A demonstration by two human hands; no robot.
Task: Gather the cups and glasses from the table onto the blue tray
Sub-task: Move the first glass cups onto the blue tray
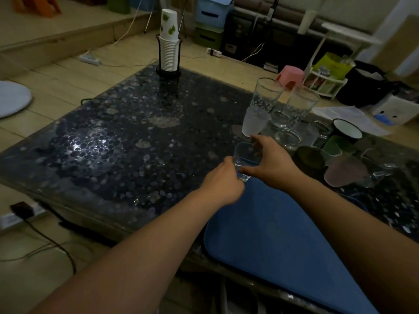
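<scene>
Both hands hold one small clear glass (246, 160) at the far corner of the blue tray (278, 234). The left hand (223, 181) closes its grip around the near side of the glass; the right hand (268, 158) closes its grip on the far side, fingers curled over the rim. The base of the glass sits at the tray's edge; whether it rests on the tray or on the counter (127, 141) cannot be told.

The remaining items stand beyond the tray and to its right: a tall frosted glass (258, 109), a second tall glass (299, 107), low clear glasses (288, 134), a dark enamel mug (347, 130), green cups (335, 145) and a pink frosted cup (344, 171). The tray surface itself appears bare.

Hazards, as judged:
- The right hand lies just beside the base of the tall frosted glass. A careless lift could knock it over.
- The room is dim and the clear glass is hard to see against the counter, so a misjudged set-down on the tray's edge could tip it.
- The items stand close together; a knock to one could topple its neighbours.
</scene>
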